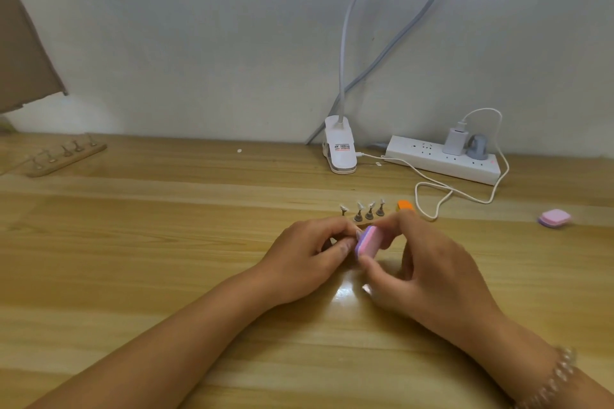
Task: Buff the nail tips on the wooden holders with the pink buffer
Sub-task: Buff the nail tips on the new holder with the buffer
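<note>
Hands meet over the middle of the pale wooden table (166, 242); take them as the centre of the dial. At ten o'clock, well apart, lies a long wooden holder strip (66, 156) carrying a row of little stands, with neither hand near it.

The left hand (309, 252) has its fingers curled. Thumb and forefinger pinch what looks like one small stand with its nail tip (358, 233), though it is too small and blurred to be sure. Touching those fingertips is the pink-and-lilac rectangular foam buffer (367, 242), tilted on edge and gripped between the thumb and curled fingers of the right hand (428, 269).

At twelve o'clock, just beyond the knuckles, four dark metal stands with clear nail tips (363, 211) stand upright in a row, their base mostly hidden behind the hands. An orange foam block (405, 205) sits at one o'clock, just beside the right knuckles. A second pink square pad (554, 218) lies well apart at three o'clock.

The step in hand appears to be buffing a single tip lifted out of the near row. The next move likely calls for short, light strokes of the buffer face across that tip, with the left pinch firm enough that it cannot twist. After that, the stand should go back and the next one be taken.
</note>
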The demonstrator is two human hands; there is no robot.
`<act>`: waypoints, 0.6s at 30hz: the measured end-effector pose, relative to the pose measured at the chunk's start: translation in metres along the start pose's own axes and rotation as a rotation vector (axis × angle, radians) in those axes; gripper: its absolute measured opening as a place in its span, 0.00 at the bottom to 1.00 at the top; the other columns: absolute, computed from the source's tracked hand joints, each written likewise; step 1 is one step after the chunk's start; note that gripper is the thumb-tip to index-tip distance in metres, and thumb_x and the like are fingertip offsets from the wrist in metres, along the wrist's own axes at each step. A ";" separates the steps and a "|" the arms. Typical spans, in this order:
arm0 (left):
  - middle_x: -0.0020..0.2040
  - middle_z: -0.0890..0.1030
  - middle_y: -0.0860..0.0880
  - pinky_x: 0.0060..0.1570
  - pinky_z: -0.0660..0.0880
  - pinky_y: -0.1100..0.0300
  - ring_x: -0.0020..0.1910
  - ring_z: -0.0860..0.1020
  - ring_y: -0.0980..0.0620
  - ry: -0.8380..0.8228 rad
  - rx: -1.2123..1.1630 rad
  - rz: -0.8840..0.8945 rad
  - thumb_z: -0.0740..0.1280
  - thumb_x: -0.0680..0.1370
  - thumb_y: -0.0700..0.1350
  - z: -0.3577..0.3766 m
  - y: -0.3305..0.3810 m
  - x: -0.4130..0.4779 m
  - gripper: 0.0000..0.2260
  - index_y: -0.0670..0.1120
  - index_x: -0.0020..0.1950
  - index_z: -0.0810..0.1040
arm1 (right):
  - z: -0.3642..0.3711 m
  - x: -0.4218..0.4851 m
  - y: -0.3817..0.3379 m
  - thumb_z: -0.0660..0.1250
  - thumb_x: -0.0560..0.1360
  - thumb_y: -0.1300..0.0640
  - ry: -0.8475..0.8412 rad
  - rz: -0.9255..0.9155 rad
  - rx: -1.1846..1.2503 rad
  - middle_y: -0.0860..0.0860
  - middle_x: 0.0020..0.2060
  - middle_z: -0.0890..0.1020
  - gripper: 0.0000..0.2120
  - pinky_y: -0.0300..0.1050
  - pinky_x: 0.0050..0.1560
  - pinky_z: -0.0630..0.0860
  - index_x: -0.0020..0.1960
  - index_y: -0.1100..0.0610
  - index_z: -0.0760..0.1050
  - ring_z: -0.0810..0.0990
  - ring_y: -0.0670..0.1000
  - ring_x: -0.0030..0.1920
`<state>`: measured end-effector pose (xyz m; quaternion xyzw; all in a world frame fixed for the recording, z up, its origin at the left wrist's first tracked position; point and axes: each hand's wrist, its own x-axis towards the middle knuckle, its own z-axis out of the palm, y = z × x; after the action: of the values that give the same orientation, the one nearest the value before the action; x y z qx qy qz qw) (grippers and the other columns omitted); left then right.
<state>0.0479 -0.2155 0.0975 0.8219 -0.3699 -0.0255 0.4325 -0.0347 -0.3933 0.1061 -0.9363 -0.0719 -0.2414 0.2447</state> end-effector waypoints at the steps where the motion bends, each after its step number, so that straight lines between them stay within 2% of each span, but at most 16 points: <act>1: 0.42 0.81 0.57 0.41 0.70 0.56 0.36 0.73 0.59 0.002 0.008 0.000 0.65 0.81 0.40 0.000 -0.001 0.000 0.07 0.48 0.51 0.82 | -0.001 0.002 0.002 0.68 0.68 0.41 0.031 0.024 0.007 0.39 0.44 0.78 0.16 0.45 0.35 0.73 0.53 0.45 0.73 0.71 0.37 0.32; 3: 0.40 0.80 0.59 0.39 0.67 0.59 0.34 0.71 0.60 0.002 0.020 -0.001 0.65 0.81 0.40 0.000 -0.001 0.000 0.07 0.49 0.51 0.83 | -0.002 0.002 0.002 0.68 0.68 0.42 0.044 0.017 -0.006 0.39 0.44 0.77 0.16 0.44 0.33 0.71 0.53 0.46 0.74 0.70 0.37 0.31; 6: 0.40 0.80 0.58 0.39 0.69 0.56 0.35 0.72 0.59 -0.006 0.015 -0.003 0.65 0.81 0.39 0.000 0.000 0.000 0.08 0.48 0.52 0.82 | 0.000 -0.001 -0.002 0.66 0.67 0.38 -0.033 -0.057 -0.045 0.38 0.42 0.76 0.17 0.41 0.31 0.70 0.52 0.45 0.73 0.69 0.37 0.30; 8: 0.42 0.80 0.58 0.41 0.70 0.54 0.37 0.73 0.57 -0.006 0.013 -0.007 0.65 0.81 0.40 0.000 0.001 0.001 0.08 0.47 0.52 0.83 | -0.002 0.000 -0.001 0.67 0.67 0.39 -0.013 -0.013 -0.011 0.39 0.41 0.77 0.16 0.42 0.32 0.70 0.51 0.45 0.73 0.71 0.39 0.31; 11: 0.40 0.80 0.61 0.39 0.67 0.61 0.34 0.72 0.61 -0.007 0.011 -0.007 0.65 0.81 0.39 0.000 0.000 0.000 0.08 0.48 0.50 0.83 | -0.003 0.003 0.002 0.69 0.67 0.41 0.056 0.038 -0.004 0.40 0.41 0.76 0.15 0.44 0.32 0.71 0.50 0.46 0.72 0.72 0.41 0.31; 15: 0.40 0.79 0.59 0.38 0.67 0.60 0.34 0.71 0.61 -0.002 0.024 -0.014 0.65 0.81 0.40 0.000 0.000 0.000 0.08 0.48 0.53 0.83 | 0.000 -0.003 -0.005 0.66 0.66 0.37 -0.046 -0.043 -0.072 0.38 0.40 0.76 0.17 0.45 0.31 0.73 0.50 0.44 0.72 0.72 0.43 0.31; 18: 0.42 0.83 0.58 0.41 0.69 0.63 0.37 0.76 0.64 -0.004 -0.006 -0.022 0.65 0.81 0.39 0.000 0.003 0.000 0.08 0.48 0.52 0.83 | -0.002 0.003 0.004 0.69 0.67 0.40 0.066 0.069 0.021 0.40 0.40 0.77 0.15 0.48 0.34 0.74 0.49 0.46 0.72 0.73 0.42 0.32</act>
<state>0.0464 -0.2164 0.0998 0.8244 -0.3617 -0.0329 0.4341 -0.0317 -0.3975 0.1080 -0.9272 -0.0343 -0.2626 0.2648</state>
